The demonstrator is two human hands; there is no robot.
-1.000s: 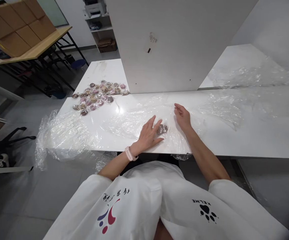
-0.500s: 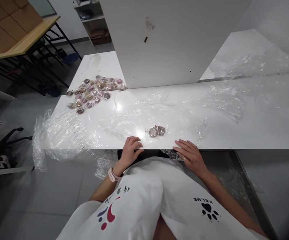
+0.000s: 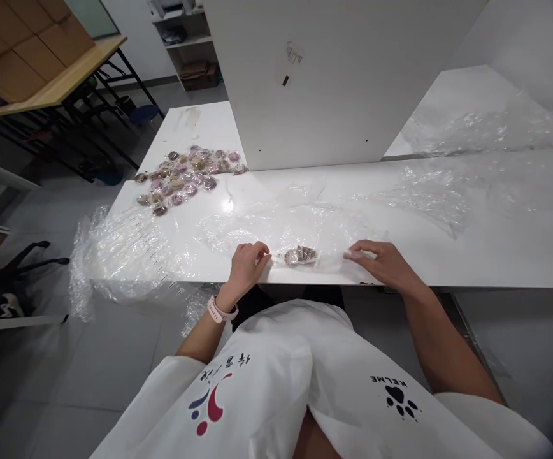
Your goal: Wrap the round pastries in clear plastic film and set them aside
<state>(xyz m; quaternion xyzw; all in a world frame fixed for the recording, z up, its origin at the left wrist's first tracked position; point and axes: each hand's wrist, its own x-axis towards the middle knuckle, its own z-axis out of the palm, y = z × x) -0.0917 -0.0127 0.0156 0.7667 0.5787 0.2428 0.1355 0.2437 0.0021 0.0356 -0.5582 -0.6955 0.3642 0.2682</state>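
Note:
Near the front edge of the white table point(image 3: 506, 255) lie a few small brown wrapped pieces point(image 3: 300, 255), on or under clear plastic film point(image 3: 329, 220); their exact kind is hard to tell. On their left, my left hand point(image 3: 248, 266) pinches the film between thumb and fingertips. My right hand point(image 3: 385, 262) pinches the film on their right, a little above the table. Between the hands the film's near edge looks drawn up around the brown pieces. A pink watch band point(image 3: 222, 312) is on my left wrist.
Several small wrapped round pieces point(image 3: 181, 182) in pink, tan and brown lie at the back left. A pile of ribbed clear plastic point(image 3: 128, 245) hangs over the left front edge. A white upright panel point(image 3: 334, 89) stands behind; crumpled film point(image 3: 429, 191) spreads to the right.
Both hands have moved from resting at the table's front edge to pinching the film on each side of the brown pieces. The near film edge has lifted.

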